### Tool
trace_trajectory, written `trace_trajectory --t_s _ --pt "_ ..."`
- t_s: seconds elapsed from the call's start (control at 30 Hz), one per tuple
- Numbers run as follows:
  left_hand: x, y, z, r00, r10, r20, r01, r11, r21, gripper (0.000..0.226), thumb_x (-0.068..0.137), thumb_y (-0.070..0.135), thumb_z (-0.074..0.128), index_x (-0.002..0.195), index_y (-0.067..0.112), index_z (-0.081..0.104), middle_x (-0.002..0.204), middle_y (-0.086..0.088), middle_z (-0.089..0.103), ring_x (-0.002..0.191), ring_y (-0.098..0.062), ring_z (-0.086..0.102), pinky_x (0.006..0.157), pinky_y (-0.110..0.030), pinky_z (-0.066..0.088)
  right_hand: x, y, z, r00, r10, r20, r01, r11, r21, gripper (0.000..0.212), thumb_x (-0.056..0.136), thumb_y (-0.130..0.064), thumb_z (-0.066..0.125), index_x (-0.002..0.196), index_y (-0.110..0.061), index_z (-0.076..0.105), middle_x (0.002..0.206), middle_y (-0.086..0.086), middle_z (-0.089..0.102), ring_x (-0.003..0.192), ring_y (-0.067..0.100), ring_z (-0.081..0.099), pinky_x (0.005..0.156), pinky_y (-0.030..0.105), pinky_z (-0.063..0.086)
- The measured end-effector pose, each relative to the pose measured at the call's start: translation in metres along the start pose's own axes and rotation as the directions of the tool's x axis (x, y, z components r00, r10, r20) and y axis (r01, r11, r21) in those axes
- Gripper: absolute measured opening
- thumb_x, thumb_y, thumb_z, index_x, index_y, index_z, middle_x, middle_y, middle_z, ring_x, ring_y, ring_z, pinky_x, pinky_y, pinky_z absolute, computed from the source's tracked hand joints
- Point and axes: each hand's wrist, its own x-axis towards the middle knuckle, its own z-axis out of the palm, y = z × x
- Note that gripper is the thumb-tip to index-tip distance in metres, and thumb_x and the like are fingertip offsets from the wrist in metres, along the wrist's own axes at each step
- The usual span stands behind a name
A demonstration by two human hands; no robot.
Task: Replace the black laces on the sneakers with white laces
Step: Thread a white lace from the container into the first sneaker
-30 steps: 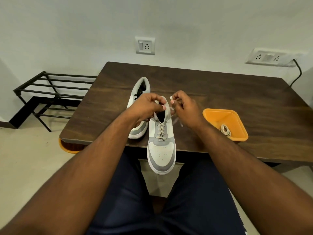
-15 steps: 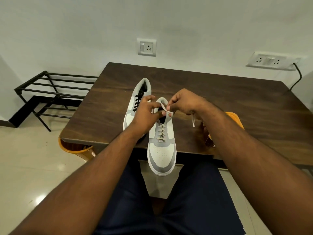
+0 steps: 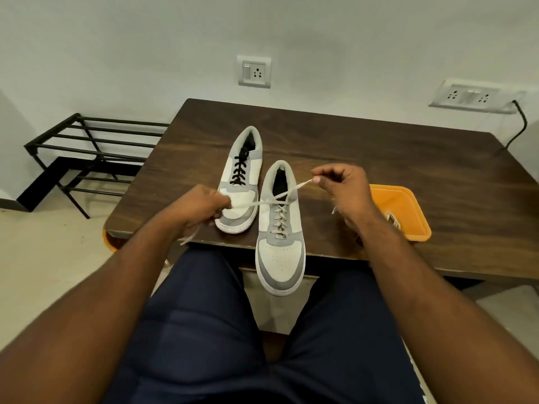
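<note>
Two white-and-grey sneakers stand on the dark wooden table [image 3: 364, 147]. The near sneaker [image 3: 280, 252] overhangs the table's front edge and carries a white lace [image 3: 279, 220] through its eyelets. The far sneaker [image 3: 242, 182] has a black lace [image 3: 239, 169]. My left hand [image 3: 201, 208] grips one end of the white lace, stretched out to the left. My right hand [image 3: 341, 188] pinches the other end, drawn up and to the right. The two ends cross above the near sneaker's tongue.
An orange tray [image 3: 408, 211] at the right holds a coiled white lace [image 3: 392, 220]. A black metal rack [image 3: 87, 153] stands on the floor at the left. Wall sockets [image 3: 254, 72] sit behind the table. My knees are under the table's front edge.
My hands moved apart from the sneaker's collar, drawing the white lace ends out left and right. The far sneaker's black lace is now uncovered.
</note>
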Motion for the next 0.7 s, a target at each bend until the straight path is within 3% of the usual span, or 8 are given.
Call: trace_trajectory --t_s 0.07,0.13,0.17,0.23,0.33,0.47,0.6,0.7 --pt "0.009 -0.021 -0.006 0.995 -0.031 -0.096 0.050 0.979 0.197 0.035 0.089 0.018 0.068 0.058 0.013 0.051 0.052 -0.002 0.047 0.047 -0.014 0.038 0.048 -0.024 0.033 -0.001 0.030 0.003 0.993 0.059 -0.104 -0.077 0.981 -0.180 0.018 0.086 -0.002 0.068 0.092 -0.018 0.073 0.093 0.000 0.072 0.089 0.012 0.064 0.090 0.035 0.054" --pt "0.015 -0.035 -0.006 0.980 0.061 -0.190 0.028 0.900 0.434 0.027 0.089 0.031 0.068 0.070 0.015 0.060 0.067 -0.002 0.058 0.060 -0.016 0.050 0.057 -0.026 0.042 -0.008 0.050 0.005 0.992 0.098 -0.083 -0.125 0.893 -0.432 0.015 0.088 -0.010 0.066 0.096 -0.019 0.074 0.102 0.000 0.071 0.098 0.017 0.064 0.094 0.040 0.050" --pt "0.015 -0.037 -0.002 0.967 0.132 -0.218 0.007 0.841 0.542 0.021 0.089 0.037 0.067 0.084 0.016 0.067 0.082 -0.003 0.064 0.074 -0.019 0.058 0.068 -0.031 0.049 -0.013 0.055 0.008 0.996 0.072 -0.053 -0.089 0.860 -0.502 0.014 0.088 -0.016 0.066 0.099 -0.020 0.074 0.106 0.000 0.070 0.101 0.018 0.063 0.094 0.041 0.049" --pt "0.014 -0.035 0.015 0.935 0.274 -0.225 -0.084 0.788 0.609 0.031 0.088 0.042 0.066 0.109 0.019 0.068 0.105 -0.001 0.065 0.098 -0.022 0.060 0.085 -0.038 0.050 -0.021 0.055 0.017 0.998 -0.048 0.034 0.059 0.876 -0.479 0.019 0.089 -0.022 0.067 0.107 -0.018 0.072 0.112 0.000 0.066 0.103 0.015 0.059 0.093 0.036 0.047" --pt "0.010 -0.020 0.053 0.916 0.362 -0.173 -0.262 0.867 0.423 0.028 0.087 0.030 0.070 0.112 0.017 0.068 0.105 0.003 0.066 0.099 -0.015 0.059 0.087 -0.027 0.046 -0.030 0.044 0.037 0.973 -0.173 0.150 0.219 0.897 -0.385 0.029 0.089 -0.015 0.067 0.118 -0.015 0.067 0.118 -0.001 0.062 0.106 0.011 0.056 0.090 0.024 0.044" --pt "0.015 -0.013 0.089 0.923 0.325 -0.206 -0.292 0.940 0.178 0.025 0.083 0.018 0.075 0.106 0.014 0.068 0.099 0.000 0.067 0.093 -0.013 0.061 0.085 -0.024 0.047 -0.029 0.042 0.054 0.971 -0.194 0.138 0.234 0.880 -0.413 0.035 0.087 -0.005 0.065 0.121 -0.014 0.064 0.120 0.002 0.062 0.108 0.011 0.056 0.090 0.017 0.041" --pt "0.016 -0.012 0.101 0.919 0.288 -0.270 -0.275 0.958 0.087 0.011 0.084 0.012 0.074 0.089 0.017 0.065 0.074 0.007 0.064 0.066 -0.004 0.060 0.062 -0.015 0.049 -0.028 0.039 0.059 0.993 -0.103 0.056 0.115 0.953 -0.279 0.030 0.083 0.003 0.067 0.109 -0.012 0.068 0.101 0.004 0.066 0.086 0.012 0.061 0.082 0.027 0.055" --pt "0.015 -0.011 0.096 0.902 0.326 -0.282 -0.293 0.944 0.151 0.006 0.088 0.013 0.069 0.083 0.015 0.068 0.071 0.007 0.066 0.068 -0.007 0.061 0.063 -0.019 0.049 -0.029 0.041 0.055 0.992 -0.116 0.044 0.124 0.934 -0.336 0.020 0.085 -0.002 0.067 0.102 -0.010 0.072 0.094 0.005 0.067 0.083 0.014 0.061 0.078 0.029 0.054"
